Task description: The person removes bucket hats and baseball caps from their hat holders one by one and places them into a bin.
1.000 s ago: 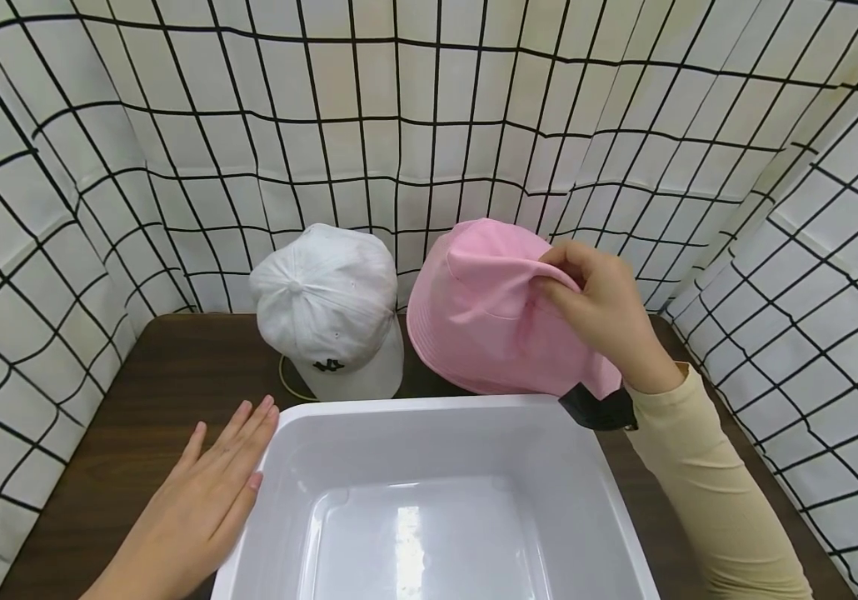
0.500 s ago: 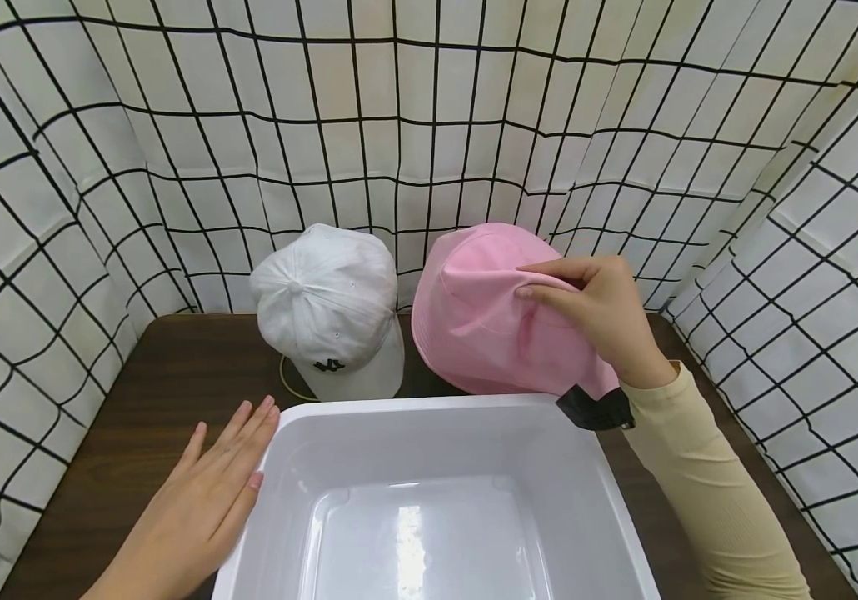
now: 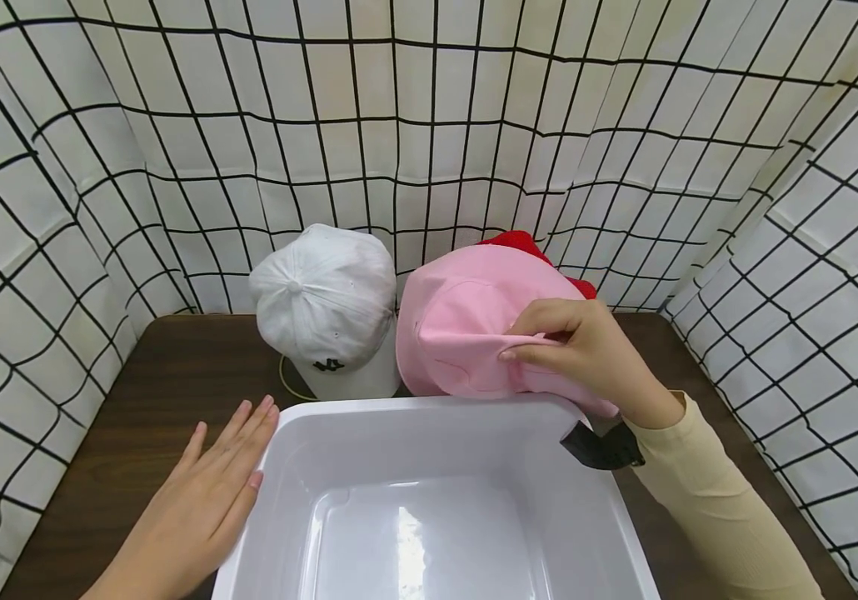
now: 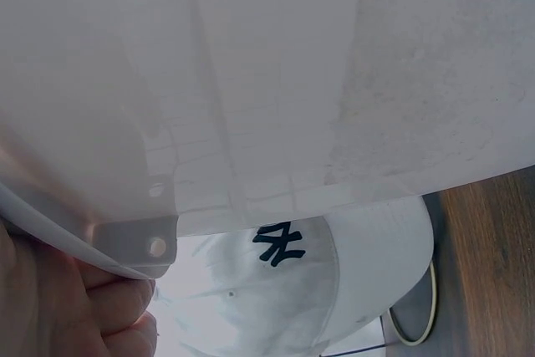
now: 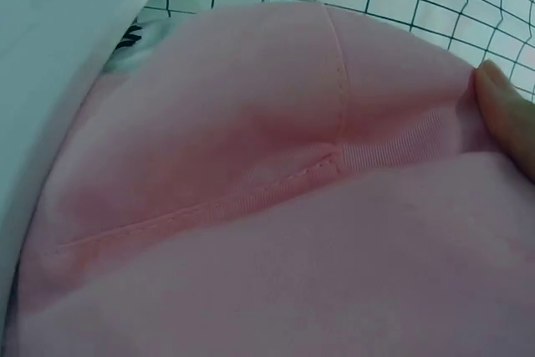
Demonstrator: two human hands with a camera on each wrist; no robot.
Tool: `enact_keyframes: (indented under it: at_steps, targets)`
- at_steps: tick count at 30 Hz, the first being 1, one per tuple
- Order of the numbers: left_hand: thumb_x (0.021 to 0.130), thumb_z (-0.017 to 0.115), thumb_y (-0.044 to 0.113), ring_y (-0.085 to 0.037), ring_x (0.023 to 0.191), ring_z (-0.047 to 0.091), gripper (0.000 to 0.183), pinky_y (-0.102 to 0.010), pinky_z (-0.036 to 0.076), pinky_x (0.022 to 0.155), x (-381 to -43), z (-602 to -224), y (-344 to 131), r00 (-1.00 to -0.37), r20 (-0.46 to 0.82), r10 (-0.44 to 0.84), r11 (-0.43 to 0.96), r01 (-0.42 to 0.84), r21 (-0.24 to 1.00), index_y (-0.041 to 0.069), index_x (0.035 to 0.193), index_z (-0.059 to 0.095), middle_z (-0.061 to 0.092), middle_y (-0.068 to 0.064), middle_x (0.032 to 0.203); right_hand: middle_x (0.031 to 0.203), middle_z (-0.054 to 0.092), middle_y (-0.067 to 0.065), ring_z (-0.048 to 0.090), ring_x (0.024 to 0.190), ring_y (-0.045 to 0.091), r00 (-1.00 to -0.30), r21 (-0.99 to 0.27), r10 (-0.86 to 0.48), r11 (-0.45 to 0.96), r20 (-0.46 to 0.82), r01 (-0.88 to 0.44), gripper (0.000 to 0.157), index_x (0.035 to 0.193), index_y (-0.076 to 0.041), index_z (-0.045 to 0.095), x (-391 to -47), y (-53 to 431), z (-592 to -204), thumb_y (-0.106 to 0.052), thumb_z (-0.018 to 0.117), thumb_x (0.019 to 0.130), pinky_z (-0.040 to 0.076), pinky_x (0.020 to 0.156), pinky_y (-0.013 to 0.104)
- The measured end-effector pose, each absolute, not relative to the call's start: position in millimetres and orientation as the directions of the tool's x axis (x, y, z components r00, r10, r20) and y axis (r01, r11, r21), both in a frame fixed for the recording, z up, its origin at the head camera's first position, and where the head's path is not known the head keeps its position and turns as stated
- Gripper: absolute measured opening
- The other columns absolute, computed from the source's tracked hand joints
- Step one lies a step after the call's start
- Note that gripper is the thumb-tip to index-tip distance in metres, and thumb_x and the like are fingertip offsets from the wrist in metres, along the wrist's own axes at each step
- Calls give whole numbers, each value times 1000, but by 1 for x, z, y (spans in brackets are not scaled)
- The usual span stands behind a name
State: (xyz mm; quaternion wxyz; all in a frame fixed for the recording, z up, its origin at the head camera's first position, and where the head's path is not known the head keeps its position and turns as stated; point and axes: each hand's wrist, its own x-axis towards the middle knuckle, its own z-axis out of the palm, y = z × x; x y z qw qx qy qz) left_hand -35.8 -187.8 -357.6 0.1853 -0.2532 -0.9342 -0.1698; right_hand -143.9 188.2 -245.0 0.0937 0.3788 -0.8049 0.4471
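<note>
My right hand [image 3: 586, 354] pinches a fold of a pink hat [image 3: 474, 308] between thumb and fingers, just behind the basin's far rim. The hat fills most of the right wrist view, with a fingertip at its right edge. Something red [image 3: 522, 243] shows from behind the hat; most of it is hidden. To the left stands a white baseball cap [image 3: 324, 292] with a dark logo, its brim toward the basin. My left hand [image 3: 197, 492] lies with straight fingers along the left rim of a white plastic basin [image 3: 429, 406]; the left wrist view shows fingers under that rim.
The dark wooden table [image 3: 122, 417] carries the basin and the hats. A black wire grid [image 3: 396, 121] backed with white sheeting encloses the back and both sides. A thin pale cord [image 3: 286, 379] loops beside the cap's brim. A black strap [image 3: 601, 446] sits at my right wrist.
My right hand has drawn the pink hat toward the basin, slightly down and left in the head view. The red thing behind it has come into sight. My left hand stays in place.
</note>
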Motion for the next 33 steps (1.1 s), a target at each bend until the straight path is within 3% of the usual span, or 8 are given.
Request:
enact_keyframes:
  at_steps: [10, 19, 33]
  targets:
    - [97, 46, 15, -14, 143, 11, 55, -41, -1, 115, -36, -358, -188, -800, 437, 410, 811, 539, 226, 6, 148, 28, 28, -8, 153, 77, 65, -6, 55, 69, 8, -543, -585, -666, 193, 512, -788, 20, 84, -12, 74, -127, 187, -256, 2, 79, 71, 44, 59, 20]
    - [98, 45, 16, -14, 143, 11, 56, -43, 0, 115, -36, -359, -188, -803, 432, 410, 811, 538, 229, 8, 150, 25, 26, -7, 153, 79, 62, -6, 48, 65, 4, -373, -509, -770, 73, 518, -858, 11, 87, -11, 72, -117, 180, -269, -7, 77, 77, 37, 54, 13]
    - [99, 43, 19, -14, 143, 10, 56, -45, -2, 114, -37, -357, -188, -792, 435, 428, 817, 545, 188, 9, 150, 23, 26, -7, 153, 77, 59, -6, 49, 70, 3, -286, -567, -872, 12, 397, -824, 14, 93, -10, 75, -106, 168, -284, -8, 76, 78, 41, 59, 11]
